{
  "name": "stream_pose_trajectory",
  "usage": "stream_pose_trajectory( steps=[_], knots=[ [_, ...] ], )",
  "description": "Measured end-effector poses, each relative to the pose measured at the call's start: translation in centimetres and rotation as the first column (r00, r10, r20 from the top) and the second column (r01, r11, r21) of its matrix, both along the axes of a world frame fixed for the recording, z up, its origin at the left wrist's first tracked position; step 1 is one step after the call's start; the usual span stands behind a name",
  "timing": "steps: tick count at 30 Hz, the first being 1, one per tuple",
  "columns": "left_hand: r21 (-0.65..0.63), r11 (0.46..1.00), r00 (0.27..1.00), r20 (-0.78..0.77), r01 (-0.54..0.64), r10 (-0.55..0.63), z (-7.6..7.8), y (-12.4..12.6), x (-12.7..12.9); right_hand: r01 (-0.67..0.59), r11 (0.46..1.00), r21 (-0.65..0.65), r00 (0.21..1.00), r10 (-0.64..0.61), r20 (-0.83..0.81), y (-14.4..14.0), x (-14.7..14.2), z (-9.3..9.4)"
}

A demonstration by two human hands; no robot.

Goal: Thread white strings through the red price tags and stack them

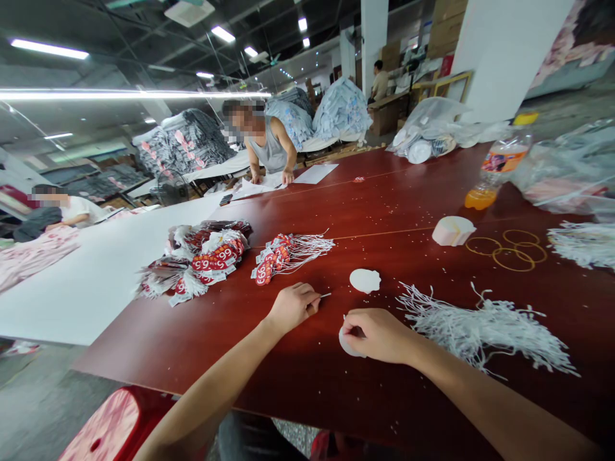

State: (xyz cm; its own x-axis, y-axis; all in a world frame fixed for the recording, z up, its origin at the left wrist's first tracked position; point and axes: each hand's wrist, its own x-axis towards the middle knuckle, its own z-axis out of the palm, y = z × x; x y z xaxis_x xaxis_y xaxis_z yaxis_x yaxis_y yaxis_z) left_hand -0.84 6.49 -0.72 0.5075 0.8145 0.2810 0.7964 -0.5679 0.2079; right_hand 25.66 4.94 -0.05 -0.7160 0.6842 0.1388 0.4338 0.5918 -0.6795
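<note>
White tag is pinched by right hand, thin cord end by left hand; red tags are already strung, loose cords and banded tag stack left.

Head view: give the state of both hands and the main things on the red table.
Left hand: fingers closed on a thin white piece.
Right hand: fingers closed on a pale disc.
Bottle: capped, partly filled with orange liquid.
White strings: loose, heaped.
Rubber bands: loose, overlapping.
White card: lying flat.
Red tags: bunched in heaps.
</note>
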Motion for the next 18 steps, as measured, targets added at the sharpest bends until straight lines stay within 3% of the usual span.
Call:
stream_pose_trajectory(
  steps=[2,4,6,9,11,14,16,18],
  knots=[
    [0.007,0.993,0.993,0.041,-0.114,0.113,-0.3,0.3,0.1,0.008,1.000,0.005,1.000,-0.008,-0.003,-0.1,0.0,0.1],
    [-0.066,0.973,0.958,0.173,-0.222,0.230,-0.4,0.5,-0.1,0.012,1.000,-0.004,1.000,-0.012,-0.009,-0.1,0.0,0.1],
    [-0.144,0.961,0.903,0.332,-0.235,0.271,-0.4,0.5,-0.4,0.008,1.000,-0.017,1.000,-0.009,-0.009,-0.2,0.1,0.1],
    [-0.071,0.991,0.897,0.422,-0.109,0.129,-0.2,0.1,-0.6,-0.002,1.000,-0.020,1.000,0.002,0.001,-0.1,0.1,0.0],
    [-0.011,1.000,0.933,0.358,-0.021,0.024,-0.2,-0.3,-0.6,-0.002,1.000,-0.017,1.000,0.002,0.004,0.0,0.1,0.0],
    [-0.049,0.997,0.958,0.281,0.067,-0.050,-0.3,-0.8,-0.9,0.004,1.000,-0.023,1.000,-0.004,0.003,0.0,0.1,0.1],
    [-0.060,0.998,0.956,0.293,-0.009,0.026,-0.4,-1.1,-0.8,0.007,1.000,-0.025,1.000,-0.007,0.003,0.0,0.2,0.2],
    [-0.065,0.974,0.930,0.289,-0.217,0.227,-0.4,-1.4,-0.1,0.012,1.000,-0.018,1.000,-0.012,0.005,0.0,0.2,0.2]
  ],
)
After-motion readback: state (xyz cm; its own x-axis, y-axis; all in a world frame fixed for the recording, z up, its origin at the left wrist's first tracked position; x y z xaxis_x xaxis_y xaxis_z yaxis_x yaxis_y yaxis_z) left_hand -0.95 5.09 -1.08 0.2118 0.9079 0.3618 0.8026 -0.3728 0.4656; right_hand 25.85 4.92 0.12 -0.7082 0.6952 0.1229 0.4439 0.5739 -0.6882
